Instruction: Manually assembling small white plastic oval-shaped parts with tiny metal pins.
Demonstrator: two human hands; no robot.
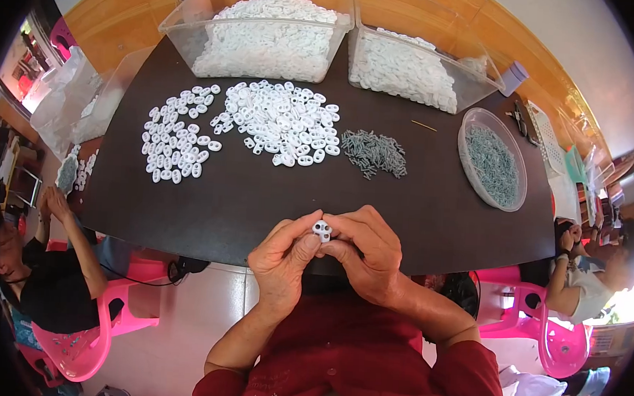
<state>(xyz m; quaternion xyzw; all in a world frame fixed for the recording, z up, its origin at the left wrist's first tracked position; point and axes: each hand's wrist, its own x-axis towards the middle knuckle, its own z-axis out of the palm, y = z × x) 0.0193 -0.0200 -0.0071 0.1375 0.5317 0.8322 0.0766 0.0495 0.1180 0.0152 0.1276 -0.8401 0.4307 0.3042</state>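
Close to the table's near edge, my left hand (278, 264) and my right hand (370, 253) meet with fingers closed. Between their thumbs and fingertips they pinch a small white plastic piece (321, 229) with dark holes; whether it is one piece or two pressed together I cannot tell. Beyond my hands lies a heap of white two-hole oval pieces (282, 120). To its left, similar ovals (175, 146) are spread in a loose single layer. A small pile of grey-green pins (374, 154) sits to the right of the heap.
Two clear bins (178, 38) of white pieces stand along the back. A round clear tub (514, 208) of grey-green pins is at right, near a dark hand tool (522, 123). A thin stick (424, 125) lies behind the pile. People sit at left (58, 276) and right (597, 277).
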